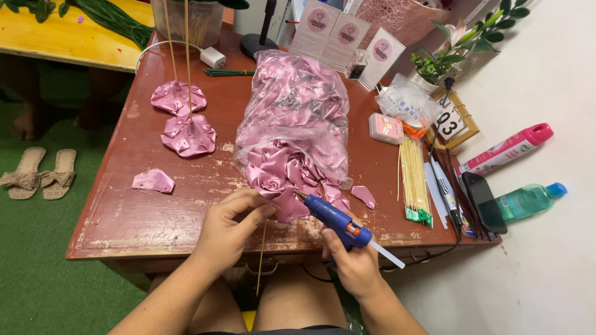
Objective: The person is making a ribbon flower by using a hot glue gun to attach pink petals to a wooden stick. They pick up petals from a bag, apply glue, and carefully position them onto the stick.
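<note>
A blue glue gun (338,224) is gripped in the right hand (354,263), its nozzle aimed at a pink satin piece (287,203) pinched by the fingers of the left hand (231,228) at the counter's (155,217) near edge – held close, it seems, so the glue lands exactly. A thin wooden stick (262,255) hangs below the piece. Behind it, a clear plastic bag (298,118) bulging with glossy satin roses is kept within reach. Two finished ruffled flowers on sticks (186,121) are laid well apart at the left – a bundle of bamboo skewers (413,177) is laid at the right.
</note>
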